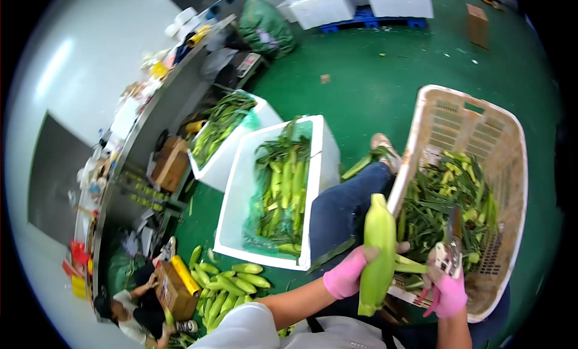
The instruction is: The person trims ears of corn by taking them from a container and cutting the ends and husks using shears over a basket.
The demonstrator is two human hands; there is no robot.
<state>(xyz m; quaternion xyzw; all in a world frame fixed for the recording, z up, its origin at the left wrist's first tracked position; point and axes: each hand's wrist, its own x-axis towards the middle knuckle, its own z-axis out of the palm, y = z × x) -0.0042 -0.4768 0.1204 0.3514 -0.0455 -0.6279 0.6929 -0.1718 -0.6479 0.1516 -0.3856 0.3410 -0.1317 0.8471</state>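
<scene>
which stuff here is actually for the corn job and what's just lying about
Seems part of the job:
corn ear, in the left hand
shears, in the right hand
plastic crate of leaf trimmings
nearest foam box
corn pile

Apparently just lying about:
green sack
upright carton
small brown scrap

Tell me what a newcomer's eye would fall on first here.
Probably the large pale-green ear of corn in the pink-gloved left hand, low and right of centre, with a metal cutting tool in the right hand beside it. Next, the big crate of cut green leaves at right, and the white box of corn near the centre.
</scene>
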